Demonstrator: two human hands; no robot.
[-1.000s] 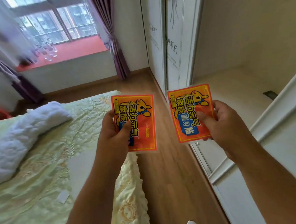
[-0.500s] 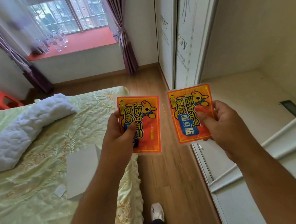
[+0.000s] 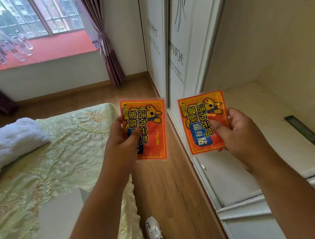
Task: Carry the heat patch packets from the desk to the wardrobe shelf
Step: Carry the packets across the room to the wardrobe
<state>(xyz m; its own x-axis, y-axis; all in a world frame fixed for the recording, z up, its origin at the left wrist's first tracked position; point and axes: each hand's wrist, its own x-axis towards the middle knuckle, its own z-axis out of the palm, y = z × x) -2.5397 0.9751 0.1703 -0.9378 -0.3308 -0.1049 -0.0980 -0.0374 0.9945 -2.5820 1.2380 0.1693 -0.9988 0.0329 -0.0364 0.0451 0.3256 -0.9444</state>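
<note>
My left hand (image 3: 120, 140) grips one orange-red heat patch packet (image 3: 149, 127) by its left edge, thumb on the printed face. A second, matching heat patch packet (image 3: 199, 120) is pinched by my right hand (image 3: 235, 133) along its right edge. Both packets are upright, side by side, above the wooden floor. The open wardrobe is on the right; its cream shelf (image 3: 259, 109) lies just right of and behind the right-hand packet, with nothing on it but a dark slot (image 3: 303, 129).
A bed with a pale green quilt (image 3: 58, 144), a white blanket (image 3: 10, 139) and a white box (image 3: 61, 217) fills the left. The wardrobe's sliding doors (image 3: 167, 50) stand ahead. A strip of wooden floor (image 3: 168, 192) runs between, with my white shoe (image 3: 154, 230) on it.
The view has swung right and closer to the wardrobe, showing more of its shelf. Both hands keep their packets at the same height and spacing.
</note>
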